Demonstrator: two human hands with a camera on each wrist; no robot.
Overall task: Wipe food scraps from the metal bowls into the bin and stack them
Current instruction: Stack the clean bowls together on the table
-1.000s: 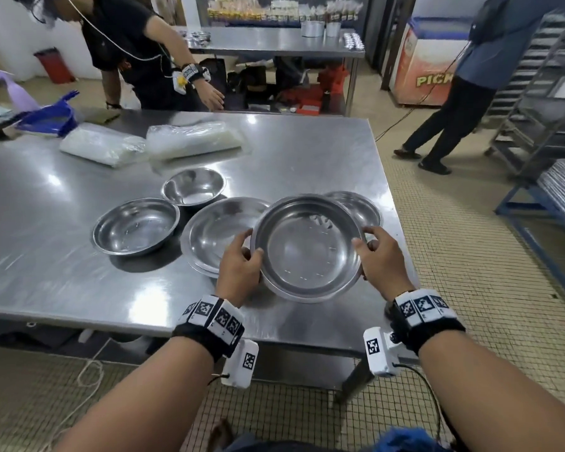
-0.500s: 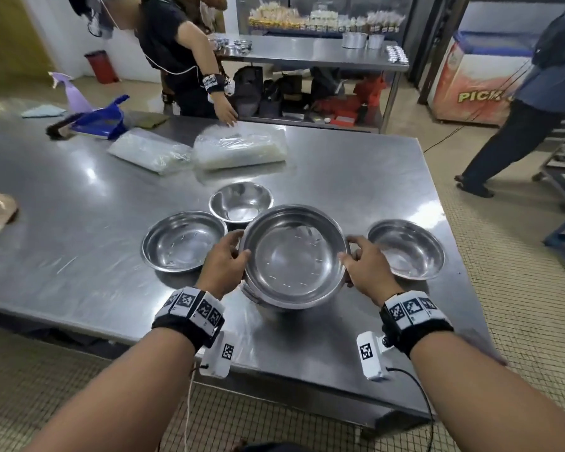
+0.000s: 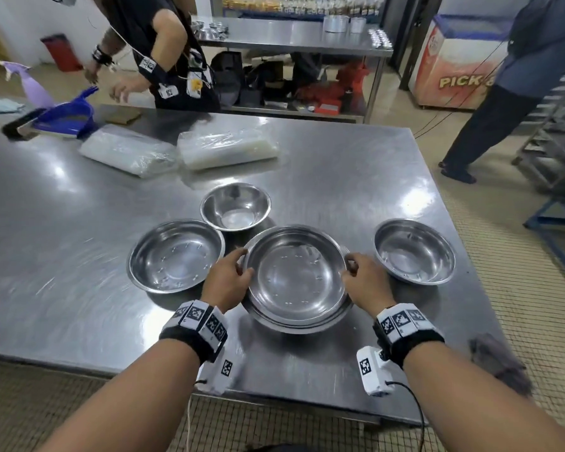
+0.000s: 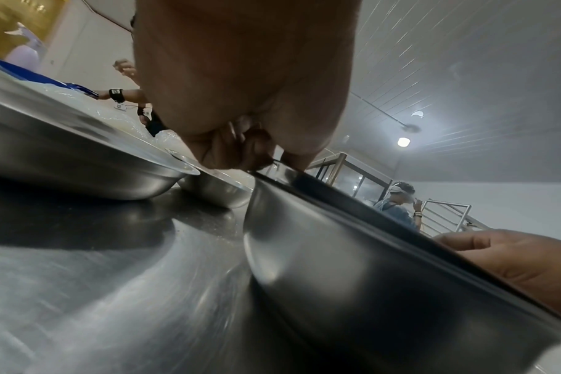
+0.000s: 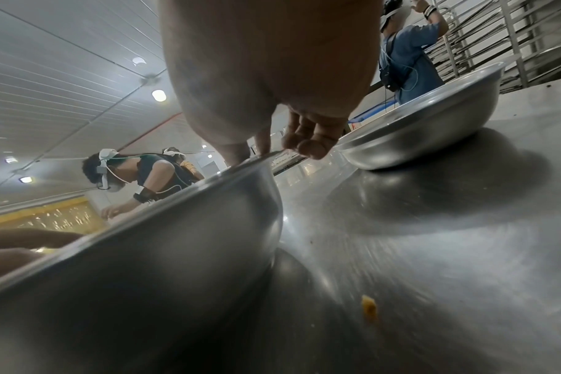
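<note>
A large steel bowl (image 3: 296, 275) sits nested inside a second large bowl (image 3: 302, 325) near the table's front edge. My left hand (image 3: 242, 262) grips the top bowl's left rim and my right hand (image 3: 351, 265) grips its right rim. The left wrist view shows my left hand's curled fingers (image 4: 240, 154) on the stacked rims (image 4: 353, 202). In the right wrist view my right thumb and fingers (image 5: 304, 141) close on the rim (image 5: 257, 159). Three single bowls stand around the stack: a medium bowl (image 3: 177, 256) to the left, a small deep bowl (image 3: 235, 207) behind and a medium bowl (image 3: 415, 251) to the right.
A small yellow scrap (image 5: 368, 312) lies on the steel table (image 3: 340, 164). Two plastic bags (image 3: 229, 151), a blue dustpan (image 3: 66, 117) and a purple spray bottle (image 3: 35, 86) sit at the back. A person in black (image 3: 163, 44) stands opposite. A red bin (image 3: 61, 52) stands far left.
Both hands carried the large bowl leftward over the other large bowl and lowered it into it. The person opposite has taken a hand off the bags.
</note>
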